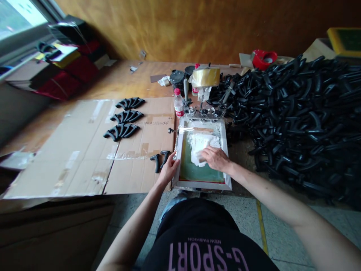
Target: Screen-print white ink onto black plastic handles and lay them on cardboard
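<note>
A screen-printing frame (228, 169) with a green mesh lies flat before me, thick white ink (197, 145) spread over its upper middle. My right hand (216, 159) is closed over the mesh, pressing a small squeegee (201, 156) into the ink; fingers hide most of the tool. At the frame's left edge is my left hand (169, 168), thumb and fingers around the rim. Just left of it, two black curved plastic handles (164, 158) rest on cardboard. What lies under the frame is hidden.
Flattened cardboard (84, 150) covers the left, bearing three rows of black handles (122, 131). A large heap of black handles (293, 113) fills the right. Behind the frame stand a red-capped bottle (178, 103), a dark ink tub (177, 78) and a yellow tape roll (207, 77).
</note>
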`<state>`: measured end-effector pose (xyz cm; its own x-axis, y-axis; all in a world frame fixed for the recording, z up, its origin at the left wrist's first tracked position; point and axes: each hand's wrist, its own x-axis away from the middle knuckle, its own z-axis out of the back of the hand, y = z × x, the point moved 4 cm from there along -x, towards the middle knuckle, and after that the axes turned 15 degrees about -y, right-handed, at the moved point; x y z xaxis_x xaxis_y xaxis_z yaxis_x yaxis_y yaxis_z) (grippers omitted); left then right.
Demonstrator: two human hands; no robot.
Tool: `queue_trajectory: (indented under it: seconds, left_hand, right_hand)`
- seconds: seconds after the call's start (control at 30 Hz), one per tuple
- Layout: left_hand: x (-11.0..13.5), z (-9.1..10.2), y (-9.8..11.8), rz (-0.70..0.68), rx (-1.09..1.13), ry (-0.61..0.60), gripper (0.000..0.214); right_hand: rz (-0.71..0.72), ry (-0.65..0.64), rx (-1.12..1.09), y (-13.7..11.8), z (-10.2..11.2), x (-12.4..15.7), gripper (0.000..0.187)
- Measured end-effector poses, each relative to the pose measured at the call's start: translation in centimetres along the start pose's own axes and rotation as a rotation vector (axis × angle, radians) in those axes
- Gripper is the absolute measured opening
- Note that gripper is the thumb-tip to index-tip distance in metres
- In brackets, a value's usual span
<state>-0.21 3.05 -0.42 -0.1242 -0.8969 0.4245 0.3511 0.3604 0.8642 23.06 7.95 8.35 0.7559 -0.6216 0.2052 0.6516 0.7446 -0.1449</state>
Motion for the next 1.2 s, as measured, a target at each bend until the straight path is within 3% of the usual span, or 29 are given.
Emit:
queue_trajectory:
  seconds: [0.1, 0.27, 0.4, 0.47, 0.57, 0.67, 0.73, 0.8, 0.83, 0.9, 0.97, 1.03, 1.1, 1.17, 1.2]
  left_hand:
    - [0.0, 0.0, 0.1, 0.002, -0.003, 0.004, 0.06]
    - [-0.1, -0.1, 0.0, 0.018, -0.016, -0.03, 0.062]
    - [-0.1, -0.2, -0.1, 0.033, 0.012, -0.031, 0.063]
    - [0.1, -0.1, 0.2, 0.026, 0.036, -0.033, 0.063]
    - [1.1, 0.2, 1.8, 0.003, 0.128, -0.054, 0.071]
    - [2.7, 1.3, 5.2, -0.044, 0.243, -0.051, 0.071]
    - [3.5, 2.2, 8.1, -0.088, 0.308, -0.04, 0.063]
    - [3.5, 3.0, 11.2, -0.162, 0.381, -0.022, 0.063]
    - [3.3, 3.5, 12.9, -0.232, 0.42, 0.0, 0.063]
    - [2.5, 4.4, 16.2, -0.406, 0.49, 0.048, 0.059]
    - [1.3, 4.9, 19.1, -0.53, 0.535, 0.055, 0.055]
    - [0.3, 4.8, 20.8, -0.553, 0.565, 0.037, 0.055]
    - [-0.1, 4.0, 20.7, -0.543, 0.615, 0.079, 0.058]
    - [0.3, 2.0, 18.7, -0.475, 0.677, 0.104, 0.058]
    - [0.6, 0.3, 17.1, -0.386, 0.697, 0.054, 0.058]
  right_hand:
    - [0.146, -0.04, -0.011, -0.6, 0.1, 1.7, 0.014]
    - [-0.042, 0.119, -0.004, -0.3, 0.1, 1.0, 0.013]
    - [0.056, 0.108, 0.023, -1.7, -1.3, 1.5, 0.012]
    - [0.026, 0.124, -0.069, -1.2, -0.6, 1.0, 0.008]
    - [-0.137, 0.229, -0.207, 1.4, 2.6, -1.1, 0.028]
    - [-0.335, 0.334, -0.247, 5.9, 6.4, -2.3, 0.054]
    - [-0.487, 0.43, -0.264, 9.7, 8.1, -0.9, 0.054]
    - [-0.666, 0.537, -0.303, 13.2, 8.3, 1.8, 0.045]
    - [-0.75, 0.548, -0.333, 14.6, 7.7, 3.2, 0.04]
    - [-0.838, 0.443, -0.4, 15.6, 5.0, 5.0, 0.036]
    - [-0.782, 0.266, -0.456, 14.1, 1.3, 5.2, 0.033]
    - [-0.651, 0.154, -0.449, 11.0, -2.1, 4.0, 0.031]
    - [-0.512, 0.062, -0.333, 7.6, -4.4, 2.3, 0.029]
    - [-0.476, -0.005, -0.243, 5.2, -5.4, 1.0, 0.024]
    - [-0.5, -0.021, -0.234, 4.5, -5.5, 0.6, 0.023]
